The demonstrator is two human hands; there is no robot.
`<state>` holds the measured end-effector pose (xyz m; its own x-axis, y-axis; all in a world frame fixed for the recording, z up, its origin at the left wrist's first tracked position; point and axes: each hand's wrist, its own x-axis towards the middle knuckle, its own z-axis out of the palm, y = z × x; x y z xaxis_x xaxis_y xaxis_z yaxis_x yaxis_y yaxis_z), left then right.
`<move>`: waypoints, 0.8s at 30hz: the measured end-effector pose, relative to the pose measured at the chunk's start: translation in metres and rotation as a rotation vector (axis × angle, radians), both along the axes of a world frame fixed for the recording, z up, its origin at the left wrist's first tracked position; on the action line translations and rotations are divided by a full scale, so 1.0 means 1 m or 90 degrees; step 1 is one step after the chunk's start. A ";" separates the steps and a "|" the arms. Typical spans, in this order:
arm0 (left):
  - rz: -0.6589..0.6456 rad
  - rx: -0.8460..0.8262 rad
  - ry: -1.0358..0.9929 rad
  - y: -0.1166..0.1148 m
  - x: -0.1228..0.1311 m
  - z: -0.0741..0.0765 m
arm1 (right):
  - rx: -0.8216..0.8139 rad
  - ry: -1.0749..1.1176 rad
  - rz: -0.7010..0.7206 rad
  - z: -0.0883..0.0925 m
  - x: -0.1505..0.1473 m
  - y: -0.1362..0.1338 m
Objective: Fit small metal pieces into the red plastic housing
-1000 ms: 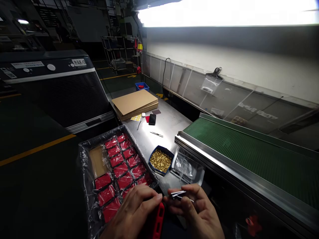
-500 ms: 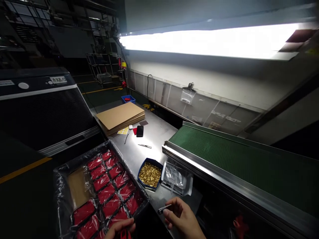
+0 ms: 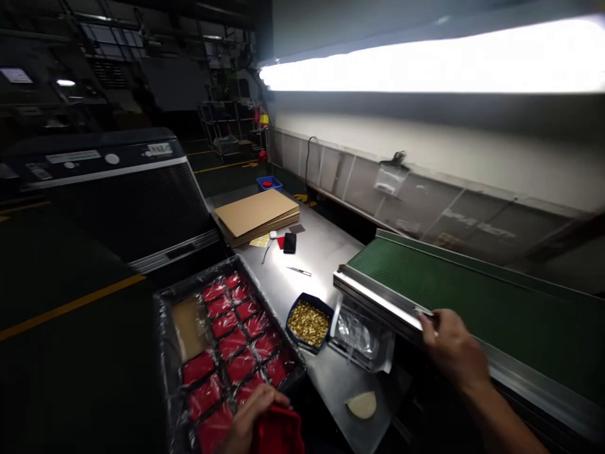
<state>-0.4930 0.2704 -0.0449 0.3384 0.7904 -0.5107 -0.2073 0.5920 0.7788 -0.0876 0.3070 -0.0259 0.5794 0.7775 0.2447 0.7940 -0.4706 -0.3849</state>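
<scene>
At the bottom of the view my left hand (image 3: 255, 413) is closed on a red plastic piece (image 3: 280, 432) that looks hollow, held beside the near edge of the lined box. Individually bagged red pieces (image 3: 231, 344) fill rows of that box (image 3: 163, 340). My right hand (image 3: 456, 347) is over the metal edge of the green conveyor belt (image 3: 425, 277), its thumb and fingers pinching a small shiny metal piece (image 3: 425, 313). What exactly that piece is, I cannot make out. A blue tray (image 3: 289, 315) of small gold-coloured parts (image 3: 309, 323) stands between the box and the conveyor.
A clear bin of plastic bags (image 3: 357, 334) sits under the conveyor's edge. A pale, rounded flat piece (image 3: 362, 405) lies on the steel table (image 3: 331, 252). Farther back are a craft knife (image 3: 299, 271), a phone (image 3: 290, 243) and stacked cardboard sheets (image 3: 258, 215).
My right hand has moved up and right, from above the table to the conveyor's edge. The red piece in my left hand shows more. The view has turned left, and the pale piece now shows.
</scene>
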 end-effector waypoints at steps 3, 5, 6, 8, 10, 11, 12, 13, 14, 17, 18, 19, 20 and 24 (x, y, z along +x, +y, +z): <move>-0.038 -0.181 -0.152 0.000 0.007 0.011 | -0.106 -0.015 -0.016 0.004 0.006 -0.005; -0.083 -0.183 -0.139 -0.001 0.005 0.022 | -0.197 0.010 -0.023 0.004 0.006 -0.009; -0.103 -0.159 -0.110 -0.001 0.003 0.028 | -0.204 0.023 -0.024 0.002 0.003 -0.011; -0.123 -0.110 -0.041 -0.002 0.000 0.040 | -0.144 0.061 -0.020 -0.003 -0.010 -0.016; -0.136 -0.083 0.019 -0.003 -0.001 0.048 | -0.109 0.168 0.019 -0.009 -0.033 -0.023; -0.142 -0.076 0.040 -0.004 -0.001 0.050 | -0.105 0.244 0.055 -0.012 -0.049 -0.028; -0.149 -0.073 0.055 -0.004 0.000 0.052 | -0.104 0.325 0.100 -0.013 -0.066 -0.033; -0.153 -0.070 0.064 -0.005 0.001 0.053 | -0.099 0.403 0.150 -0.013 -0.085 -0.039; -0.156 -0.069 0.070 -0.005 0.002 0.054 | -0.090 0.474 0.208 -0.011 -0.104 -0.046; -0.159 -0.066 0.054 -0.006 0.005 0.056 | -0.044 0.628 0.406 0.009 -0.158 -0.062; -0.154 -0.067 0.034 -0.007 0.006 0.057 | -0.013 0.657 0.495 0.018 -0.173 -0.065; -0.148 -0.069 0.006 -0.007 0.008 0.058 | 0.031 0.669 0.597 0.028 -0.185 -0.067; -0.143 -0.072 -0.028 -0.007 0.009 0.059 | 0.078 0.667 0.690 0.037 -0.194 -0.066; -0.146 -0.078 -0.143 -0.008 0.011 0.061 | 0.125 0.594 0.893 0.055 -0.207 -0.057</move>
<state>-0.4824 0.2627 0.0156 0.6151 0.6177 -0.4900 -0.2154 0.7295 0.6492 -0.2948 0.2501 0.0295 -0.4861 0.7813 0.3915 0.0132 0.4545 -0.8906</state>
